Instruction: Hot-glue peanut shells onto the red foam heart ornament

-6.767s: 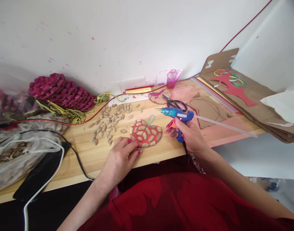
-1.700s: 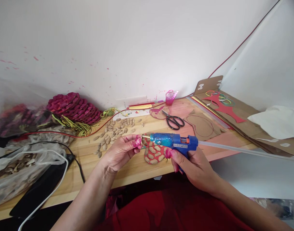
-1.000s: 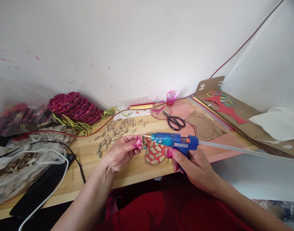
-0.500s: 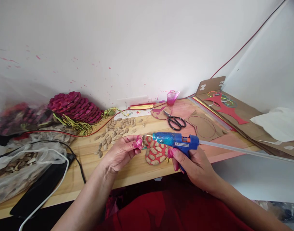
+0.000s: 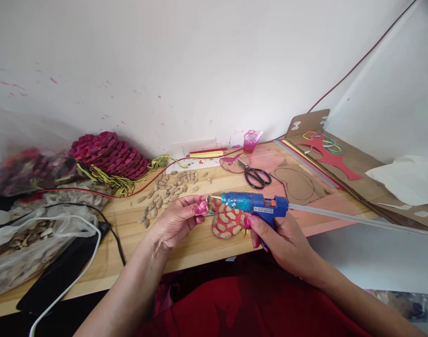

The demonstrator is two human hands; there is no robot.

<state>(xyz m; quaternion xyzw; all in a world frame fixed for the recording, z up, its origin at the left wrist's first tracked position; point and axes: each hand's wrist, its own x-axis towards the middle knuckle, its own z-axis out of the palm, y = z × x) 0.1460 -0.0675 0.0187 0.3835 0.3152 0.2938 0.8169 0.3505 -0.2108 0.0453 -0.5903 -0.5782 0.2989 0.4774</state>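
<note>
My right hand (image 5: 280,236) is wrapped round the grip of a blue glue gun (image 5: 254,204), with a long clear glue stick (image 5: 326,213) running out of its back. Between the thumb and fingers of my left hand (image 5: 182,217) is a small brown peanut shell (image 5: 209,204), right at the gun's nozzle. Below the gun is a red heart-like piece (image 5: 228,223) covered with peanut shells; the fingers of my right hand touch its right side. Its upper part is hidden by the gun.
Loose peanut shells (image 5: 170,189) lie behind my left hand. Black scissors (image 5: 256,178), a pink cup (image 5: 250,140) and cardboard (image 5: 298,182) are farther back. Magenta pieces (image 5: 108,154) are stacked at left, near a bag of shells (image 5: 34,238) and cables.
Both hands stay nearly in place. The glue gun has shifted very slightly left, and the shell in my left hand looks slightly turned at the nozzle.
</note>
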